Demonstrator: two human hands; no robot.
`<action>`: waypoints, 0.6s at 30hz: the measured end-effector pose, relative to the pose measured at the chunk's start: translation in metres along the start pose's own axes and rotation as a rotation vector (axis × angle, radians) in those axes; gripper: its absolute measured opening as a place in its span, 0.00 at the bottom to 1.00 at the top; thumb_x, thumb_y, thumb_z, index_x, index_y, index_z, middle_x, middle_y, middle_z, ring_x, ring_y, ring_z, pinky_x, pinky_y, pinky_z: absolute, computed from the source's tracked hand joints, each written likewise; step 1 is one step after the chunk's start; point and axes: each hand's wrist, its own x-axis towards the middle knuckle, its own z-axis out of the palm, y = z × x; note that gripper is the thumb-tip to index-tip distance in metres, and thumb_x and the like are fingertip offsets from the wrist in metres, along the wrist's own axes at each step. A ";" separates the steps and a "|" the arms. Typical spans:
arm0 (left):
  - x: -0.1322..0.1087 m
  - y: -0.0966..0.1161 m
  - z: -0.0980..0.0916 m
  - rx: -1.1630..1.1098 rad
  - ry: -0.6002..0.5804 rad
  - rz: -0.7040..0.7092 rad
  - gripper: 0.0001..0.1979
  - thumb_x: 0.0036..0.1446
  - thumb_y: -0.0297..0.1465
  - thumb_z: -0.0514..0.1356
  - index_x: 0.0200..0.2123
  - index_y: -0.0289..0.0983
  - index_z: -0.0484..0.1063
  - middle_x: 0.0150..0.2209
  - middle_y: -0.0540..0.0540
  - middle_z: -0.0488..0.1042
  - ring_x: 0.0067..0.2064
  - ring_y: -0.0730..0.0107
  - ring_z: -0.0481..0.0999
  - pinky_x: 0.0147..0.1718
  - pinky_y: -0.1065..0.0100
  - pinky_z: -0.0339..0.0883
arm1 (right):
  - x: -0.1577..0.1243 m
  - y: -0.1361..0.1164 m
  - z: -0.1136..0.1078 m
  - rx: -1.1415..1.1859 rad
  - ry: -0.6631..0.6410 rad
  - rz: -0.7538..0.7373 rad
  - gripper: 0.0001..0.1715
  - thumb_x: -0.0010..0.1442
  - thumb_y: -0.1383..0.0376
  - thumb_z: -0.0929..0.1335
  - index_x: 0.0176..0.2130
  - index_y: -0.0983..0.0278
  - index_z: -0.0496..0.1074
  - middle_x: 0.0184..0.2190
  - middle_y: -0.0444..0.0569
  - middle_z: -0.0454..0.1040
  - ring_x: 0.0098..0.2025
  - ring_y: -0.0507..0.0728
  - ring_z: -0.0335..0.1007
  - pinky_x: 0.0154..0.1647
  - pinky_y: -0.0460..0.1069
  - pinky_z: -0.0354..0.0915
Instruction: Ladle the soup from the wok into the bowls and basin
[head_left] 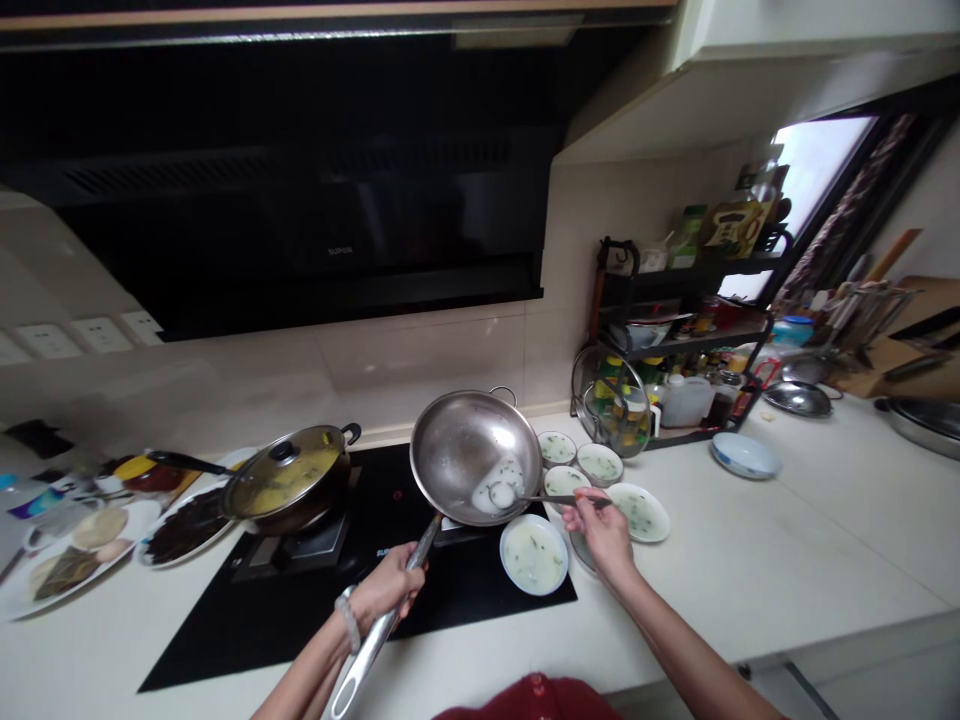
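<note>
wok [457, 445]: shiny silver
ladle [501, 493]: silver
soup bowl [525, 590]: white, with pale soup and green bits
cooktop [285, 620]: black
side bowl [745, 455]: blue and white

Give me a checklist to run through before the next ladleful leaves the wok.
1. Grip: left hand closed round wok handle: ok.
2. Tilt: wok tipped, soup pooled at its low side: ok.
3. Scoop: ladle sits in the soup, right hand holding its stem: ok.
4. Room left in the nearest bowl: cannot tell.
5. Gap between wok and lidded pan: ok.
6. Heat off on the hob: cannot tell.
</note>
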 end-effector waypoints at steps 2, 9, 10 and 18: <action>0.001 -0.001 0.000 0.003 -0.001 0.006 0.11 0.37 0.23 0.53 0.28 0.38 0.58 0.13 0.58 0.62 0.11 0.80 0.58 0.08 0.78 0.47 | -0.001 -0.002 0.001 0.002 0.003 0.003 0.14 0.46 0.58 0.70 0.32 0.61 0.66 0.19 0.45 0.73 0.22 0.59 0.72 0.20 0.50 0.66; 0.000 0.000 -0.001 0.004 -0.003 -0.001 0.10 0.38 0.24 0.54 0.28 0.38 0.58 0.13 0.58 0.61 0.11 0.80 0.57 0.09 0.78 0.47 | -0.006 -0.009 -0.005 0.023 -0.010 0.015 0.16 0.46 0.57 0.71 0.33 0.61 0.66 0.18 0.46 0.74 0.20 0.57 0.70 0.20 0.49 0.65; -0.001 0.000 -0.001 0.005 -0.001 -0.004 0.10 0.38 0.24 0.54 0.28 0.38 0.58 0.13 0.58 0.61 0.11 0.80 0.57 0.09 0.78 0.47 | -0.007 -0.010 -0.007 0.023 -0.015 0.013 0.16 0.46 0.57 0.71 0.34 0.62 0.66 0.18 0.46 0.74 0.20 0.57 0.70 0.20 0.49 0.65; -0.002 0.004 0.000 0.006 0.005 -0.011 0.11 0.37 0.24 0.54 0.28 0.38 0.58 0.13 0.58 0.61 0.10 0.79 0.57 0.08 0.78 0.46 | -0.015 -0.022 -0.031 0.049 -0.030 0.034 0.23 0.42 0.54 0.74 0.35 0.63 0.68 0.17 0.45 0.73 0.23 0.57 0.71 0.20 0.47 0.65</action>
